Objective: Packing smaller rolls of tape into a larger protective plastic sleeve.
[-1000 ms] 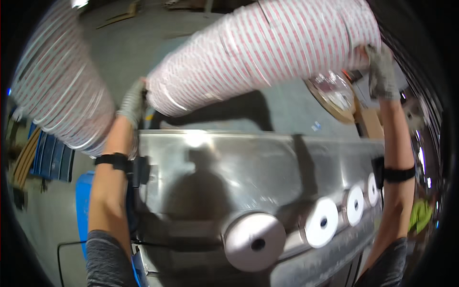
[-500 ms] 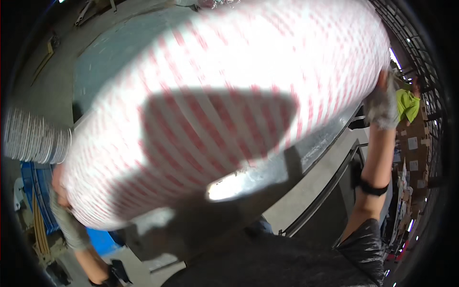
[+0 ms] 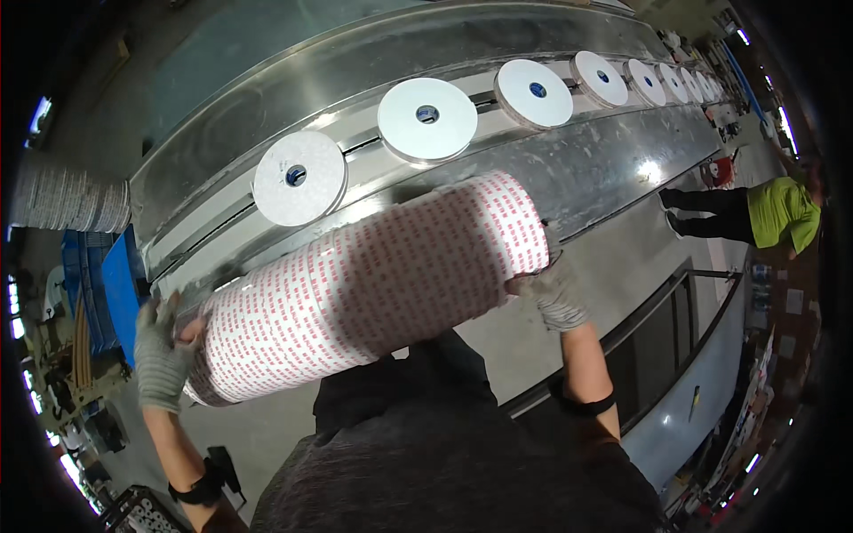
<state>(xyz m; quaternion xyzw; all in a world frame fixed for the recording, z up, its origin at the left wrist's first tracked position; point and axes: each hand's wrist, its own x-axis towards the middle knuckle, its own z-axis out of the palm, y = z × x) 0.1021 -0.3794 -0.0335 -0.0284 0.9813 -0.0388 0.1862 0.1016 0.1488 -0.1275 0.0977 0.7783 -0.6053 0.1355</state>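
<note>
A big white roll with rows of red print (image 3: 293,306) lies slantwise in front of my body, along the near edge of a long metal table (image 3: 577,160). At its left end is my left hand (image 3: 164,355), in a grey glove with bare fingertips; its fingers are spread and the thumb is against the roll. My right hand (image 3: 553,293), gloved alike, has its fingers curled at the roll's right end. Just beyond the roll, flat white discs with blue-lined core holes stand in a row: a near one (image 3: 300,178), another (image 3: 426,120) and several more.
A stack of pale rings or discs (image 3: 71,197) stands at the left, above blue crates (image 3: 89,275). At the right a person in a yellow-green shirt (image 3: 782,215) stands beyond the table. A dark metal frame (image 3: 657,329) with a pale panel lies at the near right.
The roll has come down and nearer my body from high in front of the view. The row of discs behind it now shows. My right hand has dropped and moved left.
</note>
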